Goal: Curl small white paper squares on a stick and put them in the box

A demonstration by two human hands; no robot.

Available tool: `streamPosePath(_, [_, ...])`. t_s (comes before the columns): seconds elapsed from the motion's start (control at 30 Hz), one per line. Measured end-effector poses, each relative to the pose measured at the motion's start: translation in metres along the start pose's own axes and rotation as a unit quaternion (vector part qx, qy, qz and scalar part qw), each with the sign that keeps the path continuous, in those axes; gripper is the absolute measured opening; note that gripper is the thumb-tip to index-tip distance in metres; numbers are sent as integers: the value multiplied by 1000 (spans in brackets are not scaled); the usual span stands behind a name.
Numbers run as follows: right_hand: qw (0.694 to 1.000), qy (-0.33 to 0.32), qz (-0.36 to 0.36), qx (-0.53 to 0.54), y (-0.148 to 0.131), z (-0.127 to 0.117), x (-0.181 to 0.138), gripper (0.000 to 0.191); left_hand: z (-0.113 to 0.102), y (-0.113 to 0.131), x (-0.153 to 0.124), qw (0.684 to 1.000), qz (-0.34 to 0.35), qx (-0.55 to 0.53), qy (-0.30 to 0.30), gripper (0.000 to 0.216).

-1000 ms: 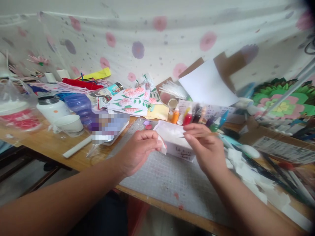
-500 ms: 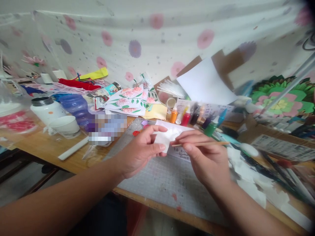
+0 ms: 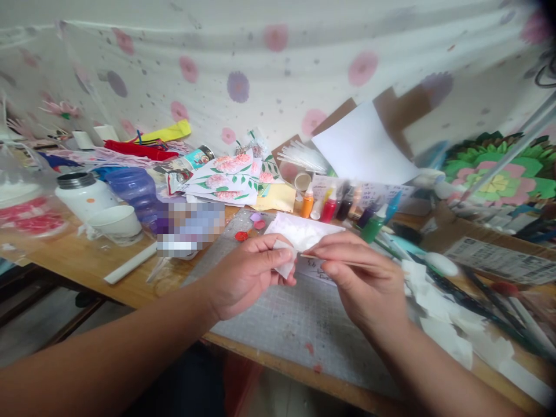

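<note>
My left hand (image 3: 256, 269) pinches a small piece of thin white paper (image 3: 284, 263) between thumb and fingers. In my right hand (image 3: 358, 269) is a thin wooden stick (image 3: 356, 264), held almost level, its tip pointing left at the paper's edge. Whether the tip touches the paper I cannot tell. Beneath both hands lies a white sheet with handwriting (image 3: 317, 269), and white material (image 3: 304, 236) rests on its far part. The sheet lies on a grey cutting mat (image 3: 278, 324).
Small paint bottles (image 3: 329, 207) stand behind the sheet. A white paper cup (image 3: 115, 223) and a white jar (image 3: 80, 194) are at left. Torn white paper pieces (image 3: 447, 341) and brushes (image 3: 490, 304) lie at right, near a cardboard box (image 3: 482, 243). Flower drawings (image 3: 230, 179) sit at the back.
The paper in my left hand has turned and folded narrower, and that hand has dropped slightly. The stick has shifted a little lower, with its tip still near the paper.
</note>
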State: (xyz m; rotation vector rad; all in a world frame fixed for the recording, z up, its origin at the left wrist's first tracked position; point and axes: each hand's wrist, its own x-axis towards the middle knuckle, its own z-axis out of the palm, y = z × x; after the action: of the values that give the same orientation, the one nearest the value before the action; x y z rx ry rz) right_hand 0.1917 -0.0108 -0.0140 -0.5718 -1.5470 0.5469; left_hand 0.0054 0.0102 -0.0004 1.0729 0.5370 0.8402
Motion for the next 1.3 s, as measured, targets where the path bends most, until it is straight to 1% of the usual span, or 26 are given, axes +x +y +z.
streamPosePath(0.13, [1000,-2,0,-4,-3,1,0,24,0,-1,0,999,-18,-35,-10,17])
streamPosePath(0.33, [1000,-6,-9,-7,-7,1,2,28,1,-4,1,998,-33,-50,-17,21])
streamPosePath(0.57, [1000,-1,-16,-21,-9,0,3,25,3,-4,3,998,-35,-58,-16,20])
streamPosePath(0.87, [999,-15,-21,-27,-9,1,4,30,4,-4,2,998,-28,-52,-14,20])
streamPosePath(0.97, [999,-15,-20,-38,-9,1,4,28,4,-5,2,999,-14,-35,-16,21])
streamPosePath(1.07, [998,-18,-23,-52,-9,1,5,27,4,-4,3,1000,10,3,-12,19])
streamPosePath(1.2, [997,-26,-27,-68,-9,1,6,23,3,-3,4,996,43,80,13,19])
streamPosePath(1.3, [996,-32,-33,-82,-8,1,5,22,2,-3,5,992,42,120,24,19])
